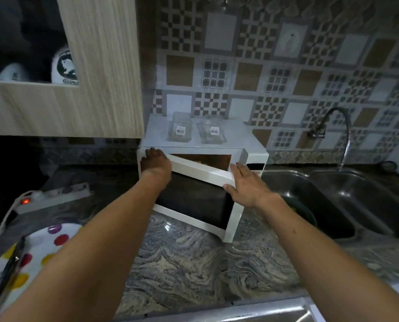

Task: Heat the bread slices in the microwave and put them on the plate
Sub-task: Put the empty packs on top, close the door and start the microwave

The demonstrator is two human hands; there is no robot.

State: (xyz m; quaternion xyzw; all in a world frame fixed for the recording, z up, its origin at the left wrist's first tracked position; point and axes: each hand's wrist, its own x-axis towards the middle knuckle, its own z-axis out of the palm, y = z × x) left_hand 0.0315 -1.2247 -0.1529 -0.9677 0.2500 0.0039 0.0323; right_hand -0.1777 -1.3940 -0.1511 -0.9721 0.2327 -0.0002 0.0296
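A: Microwave (255, 156) on the stone counter (193, 263), door (200, 196) swung partway. Right hand (247, 187) flat against the door's top free corner, fingers straight and close together, thumb under the edge. Left hand (156, 163) up at the oven's top-left corner by the hinge, fingers bent over it, seemingly bracing the body.

B: Bread?

A: Can't make out any slices. The cavity shows only a brown strip above the door, too dim to say what's in there. The spotted plate (61, 238) is at near left, something dark and thin lying across it.

B: Risks?

A: A hard shove could slide the oven back, or shake the two clear packets (179, 131) off its top. Left fingers lie close to the hinge gap, so a pinch is possible. The door's swing also passes near the sink (379, 189) edge.
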